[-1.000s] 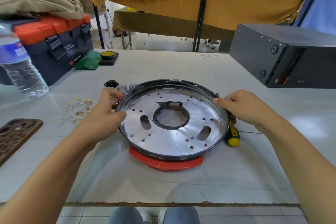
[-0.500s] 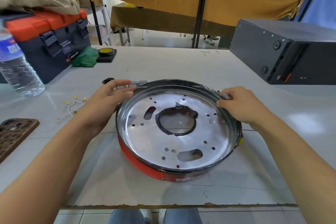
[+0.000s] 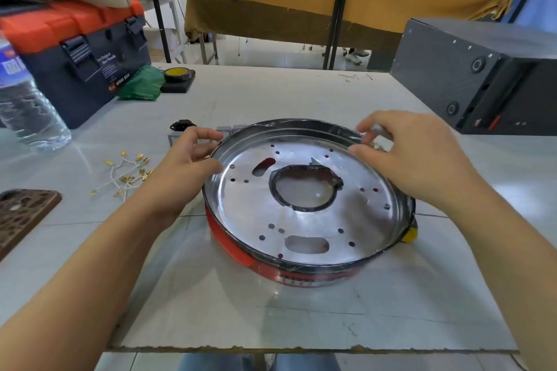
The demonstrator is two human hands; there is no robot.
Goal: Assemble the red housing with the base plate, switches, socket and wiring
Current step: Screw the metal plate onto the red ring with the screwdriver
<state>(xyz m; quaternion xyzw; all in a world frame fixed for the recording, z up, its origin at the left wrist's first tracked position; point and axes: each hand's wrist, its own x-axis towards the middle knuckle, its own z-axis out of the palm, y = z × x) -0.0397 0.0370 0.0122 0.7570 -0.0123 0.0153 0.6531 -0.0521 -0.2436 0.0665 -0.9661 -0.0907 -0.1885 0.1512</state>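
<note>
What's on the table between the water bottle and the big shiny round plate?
In the head view, a bundle of white wires with gold tips lies between the water bottle and the base plate; the left hand reaches across there too.

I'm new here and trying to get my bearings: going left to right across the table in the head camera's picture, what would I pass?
Phone case → water bottle → white wires with gold ends → left hand → round metal plate on its red housing → right hand → black box.
</note>
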